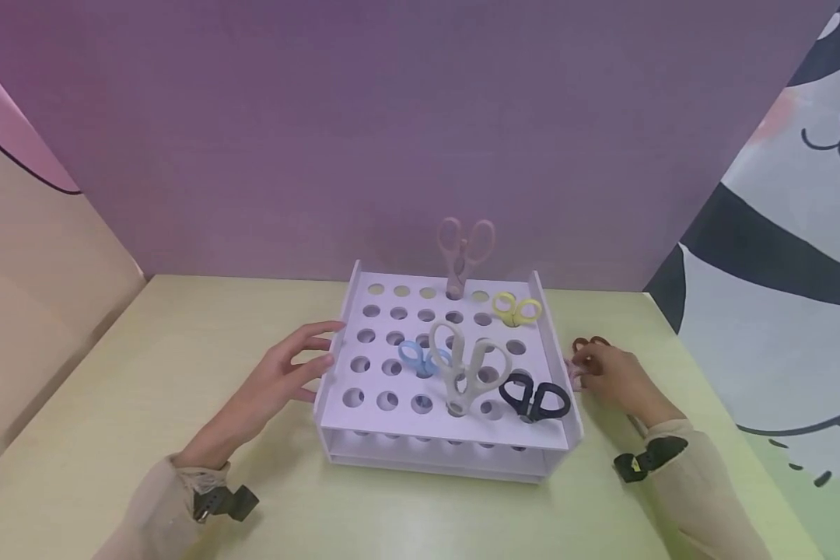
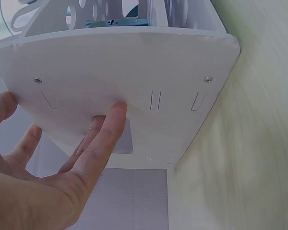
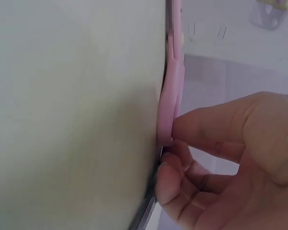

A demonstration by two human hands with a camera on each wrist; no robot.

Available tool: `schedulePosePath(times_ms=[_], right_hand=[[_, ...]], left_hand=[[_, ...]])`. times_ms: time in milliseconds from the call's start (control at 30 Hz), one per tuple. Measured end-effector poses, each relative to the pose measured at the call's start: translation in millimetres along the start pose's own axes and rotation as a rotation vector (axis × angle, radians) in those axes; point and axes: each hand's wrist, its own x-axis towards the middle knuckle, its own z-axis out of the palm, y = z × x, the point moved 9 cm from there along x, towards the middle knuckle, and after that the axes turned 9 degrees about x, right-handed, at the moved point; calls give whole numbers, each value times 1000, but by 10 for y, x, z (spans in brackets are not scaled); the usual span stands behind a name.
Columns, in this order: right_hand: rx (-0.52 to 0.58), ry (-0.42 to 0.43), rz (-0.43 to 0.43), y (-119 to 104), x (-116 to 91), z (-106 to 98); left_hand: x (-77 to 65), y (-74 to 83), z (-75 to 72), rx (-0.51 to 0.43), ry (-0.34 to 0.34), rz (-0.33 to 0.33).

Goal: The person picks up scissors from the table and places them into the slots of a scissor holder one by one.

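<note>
A white rack (image 1: 406, 432) with rows of round holes stands on the table, holding several scissors by their blades, handles up. My left hand (image 1: 283, 373) is at its left side; in the left wrist view the fingertips of nearly straight fingers touch the side panel (image 2: 182, 62). To the right of the rack, my right hand (image 1: 616, 377) is low at the tabletop. Its thumb and fingers pinch the end of a pink scissors handle (image 3: 168, 105) lying flat. Brown-red scissors handles (image 1: 591, 342) show just beyond the right hand.
In the rack are pink scissors (image 1: 457, 264) at the back, yellow scissors (image 1: 514, 311), light blue scissors (image 1: 423, 362), large white scissors (image 1: 458, 377) and black scissors (image 1: 532, 400). A purple wall (image 1: 392, 155) rises behind the table (image 1: 217, 334); a painted wall (image 1: 791, 272) stands at right.
</note>
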Motion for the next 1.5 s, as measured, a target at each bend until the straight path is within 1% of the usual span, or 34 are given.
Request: schedulePosePath(times_ms=[133, 233, 367, 433, 533, 667, 767, 833, 933, 1033, 1200, 1400, 1500], right_hand=[[-21, 7, 8, 55, 7, -47], [-16, -10, 36, 69, -2, -48], [-18, -56, 93, 98, -16, -35], [-22, -66, 103, 113, -22, -42], [1, -77, 121, 135, -39, -63], [24, -46, 95, 126, -70, -133], [18, 0, 55, 100, -88, -217], [24, 18, 51, 97, -99, -265], [35, 17, 61, 105, -106, -323], [82, -7, 90, 113, -117, -340], [216, -53, 127, 93, -142, -338], [339, -93, 151, 77, -183, -408], [373, -106, 149, 57, -216, -456]], left_hand=[[-2, -1, -15, 8, 5, 2], [0, -4, -18, 6, 3, 13], [1, -10, -20, 4, 3, 16], [2, -14, -19, 6, 5, 12], [1, -14, -14, 3, 7, 8], [2, -14, -7, -6, 6, 8], [2, -11, -7, -4, 7, 10], [3, -11, -8, 0, 8, 10], [4, -12, -12, 4, 10, 11], [3, -15, -15, 3, 11, 11], [-5, -24, -17, 3, 16, 8], [-4, -19, -17, 4, 17, 10], [3, -11, -14, 1, 18, 15]])
